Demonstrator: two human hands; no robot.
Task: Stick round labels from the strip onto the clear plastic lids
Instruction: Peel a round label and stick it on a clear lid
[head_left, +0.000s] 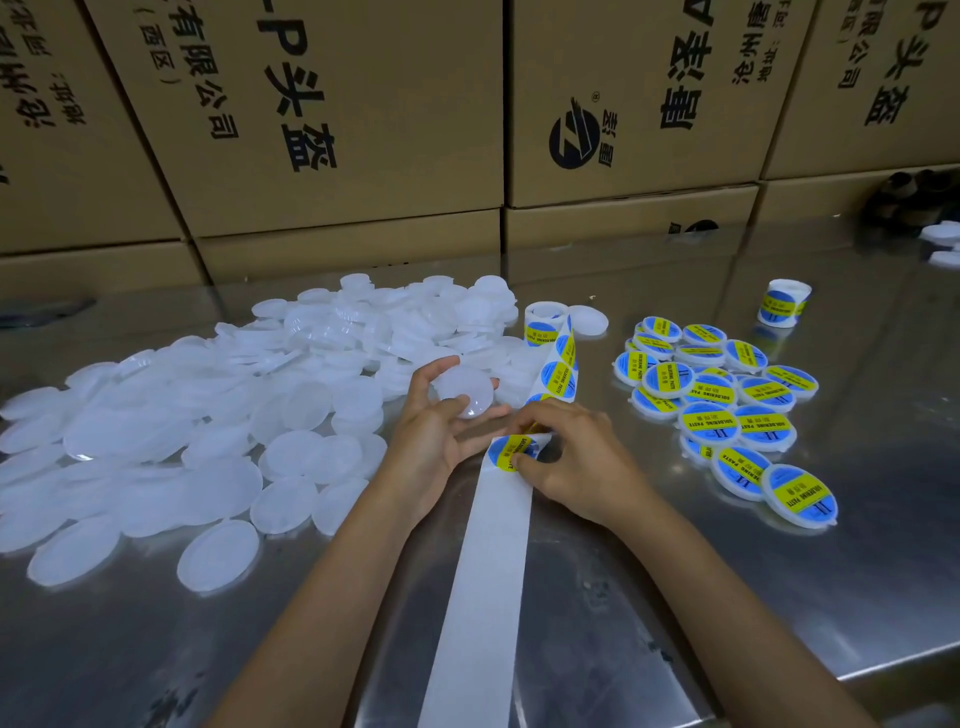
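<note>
My left hand (434, 431) holds one clear plastic lid (465, 391) between thumb and fingers, just above the table. My right hand (571, 457) pinches a round blue-and-yellow label (508, 451) at the fold of the white backing strip (488, 571), beside the left hand. The strip runs up to a label roll (544, 322) behind the hands, and its bare end trails toward me over the table edge. A big heap of unlabelled clear lids (234, 415) lies to the left. Labelled lids (727, 405) are piled to the right.
The work surface is a shiny metal table (675, 597); its front edge shows at lower right. A second label roll (784, 302) stands at the back right. Stacked cardboard boxes (337, 130) wall off the far side. A few more white lids (943, 241) sit at the far right.
</note>
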